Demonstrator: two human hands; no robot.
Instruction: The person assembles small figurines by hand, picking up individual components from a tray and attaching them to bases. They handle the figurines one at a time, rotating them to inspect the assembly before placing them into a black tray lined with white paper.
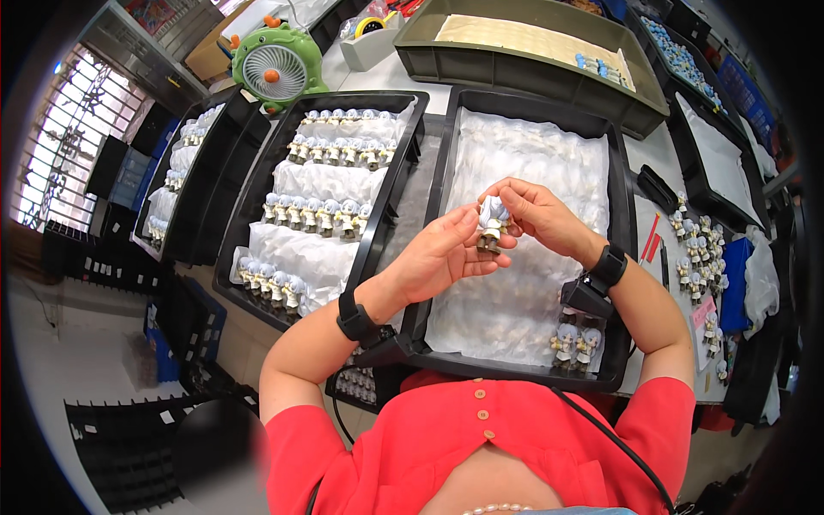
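Observation:
Between my two hands, above a black tray (627,257), is a small figurine (492,220) with pale grey-blue hair, a white and yellow outfit and dark feet. My right hand (534,211) grips it at the head with thumb and fingers. My left hand (442,254) is held beside and under it, palm turned up and fingers stretched out; whether it touches the figurine is hard to make out. White padding sheet (493,318) lines the tray below. Two similar figurines (576,343) lie at its near right corner.
Left of me, another black tray (403,154) holds rows of figurines (318,215) between white sheets. More figurines (699,249) cluster on the table at right, near red tools (651,239). A green fan (276,69) and a large olive bin (524,64) stand at the back.

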